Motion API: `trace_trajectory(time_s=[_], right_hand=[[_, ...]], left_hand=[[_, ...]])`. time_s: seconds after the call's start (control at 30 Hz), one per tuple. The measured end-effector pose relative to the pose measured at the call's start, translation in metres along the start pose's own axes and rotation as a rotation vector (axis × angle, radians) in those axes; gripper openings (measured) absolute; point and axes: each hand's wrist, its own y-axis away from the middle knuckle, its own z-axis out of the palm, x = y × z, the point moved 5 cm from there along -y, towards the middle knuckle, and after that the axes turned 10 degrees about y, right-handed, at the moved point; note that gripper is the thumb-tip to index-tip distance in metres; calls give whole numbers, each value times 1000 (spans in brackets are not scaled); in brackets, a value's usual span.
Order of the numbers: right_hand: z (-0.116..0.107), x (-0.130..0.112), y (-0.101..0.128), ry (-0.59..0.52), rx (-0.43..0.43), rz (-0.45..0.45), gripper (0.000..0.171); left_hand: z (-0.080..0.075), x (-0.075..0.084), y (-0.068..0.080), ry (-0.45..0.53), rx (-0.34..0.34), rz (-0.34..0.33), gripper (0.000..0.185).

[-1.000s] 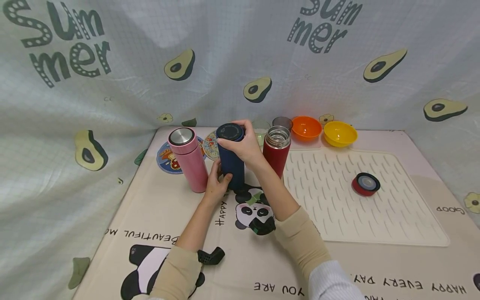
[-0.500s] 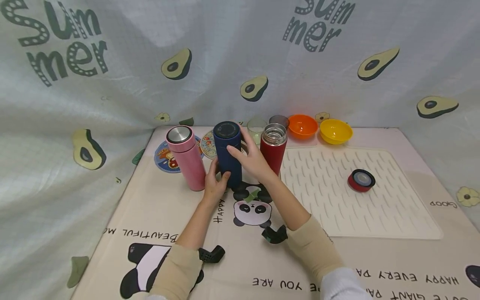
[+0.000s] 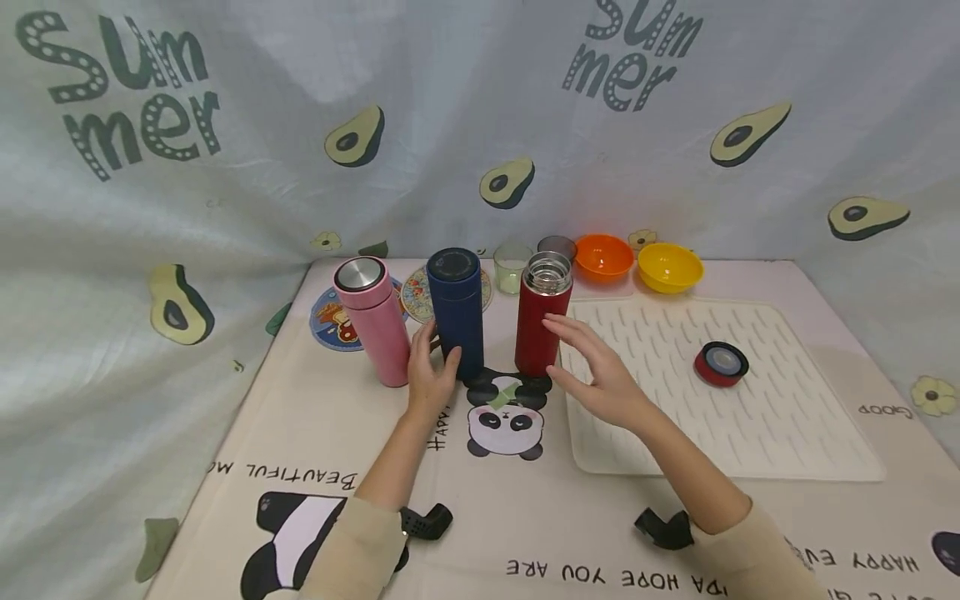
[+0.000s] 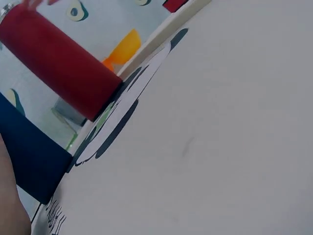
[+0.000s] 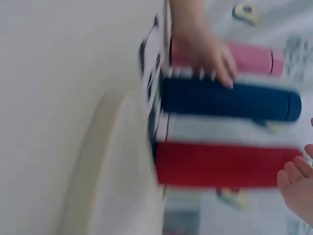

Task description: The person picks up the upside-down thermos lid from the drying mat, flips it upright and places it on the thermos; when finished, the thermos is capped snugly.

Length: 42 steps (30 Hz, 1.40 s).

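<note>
Head camera view: three upright flasks stand in a row on a panda-print table mat [image 3: 315, 433]. The left hand [image 3: 429, 377] grasps the base of the navy flask [image 3: 457, 310], which is capped and stands between a pink flask [image 3: 372, 320] and an uncapped red flask [image 3: 542, 313]. The right hand [image 3: 600, 375] hovers released, fingers spread, just right of the red flask. A red cap [image 3: 721, 364] lies well apart on the white ribbed mat [image 3: 750, 433].

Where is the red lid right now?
In the head view, the red lid lies on the white ribbed mat, right of the open red bottle.
</note>
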Motion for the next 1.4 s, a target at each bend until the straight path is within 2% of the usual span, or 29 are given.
trace_trajectory(time_s=[0.1, 0.23, 0.37, 0.53, 0.63, 0.73, 0.9, 1.1, 1.23, 1.3, 1.4], right_hand=[[-14, 40, 15, 74, 46, 42, 55], [-37, 97, 36, 199, 103, 117, 55], [-64, 142, 59, 323, 97, 271, 57], [-98, 182, 86, 408, 69, 450, 65], [-110, 201, 96, 446, 83, 484, 73], [-112, 217, 108, 482, 81, 520, 81], [-107, 230, 125, 478, 79, 585, 83], [-104, 226, 117, 422, 106, 572, 81], [-96, 211, 106, 362, 92, 549, 82], [-90, 199, 98, 334, 87, 523, 82], [-77, 175, 83, 292, 83, 452, 80]], left_hand=[[2, 5, 8, -51, -13, 74, 61], [4, 14, 21, -115, -33, 96, 65], [6, 27, 37, -140, -62, 42, 68], [8, 49, 60, -154, -180, -58, 75], [7, 60, 72, -181, -266, -81, 75], [6, 70, 81, -194, -349, -106, 70], [7, 80, 95, -178, -430, -174, 61], [2, 90, 100, -156, -399, -242, 58], [0, 93, 98, -108, -397, -283, 55], [2, 93, 97, -60, -416, -328, 53], [5, 92, 97, -45, -452, -382, 48]])
